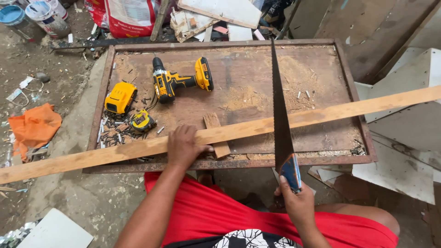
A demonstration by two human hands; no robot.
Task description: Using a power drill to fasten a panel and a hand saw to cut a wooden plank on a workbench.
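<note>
Near the left edge of the rusty surface [239, 163] lie a yellow battery pack [120, 97], a tape measure [143, 121] among loose screws, and a yellow cordless drill [179, 81], all well apart from the cut line. The left hand [183, 147] presses flat, fingers spread and clamped over the long plank [220, 134], which lies across the front edge on a small wood block [217, 135] and overhangs both sides. Further right, the right hand [297, 202] has its fingers clenched round the handsaw [281, 124], whose blade crosses the plank; the plank looks whole, no deep cut visible, though sawdust covers the surface.
</note>
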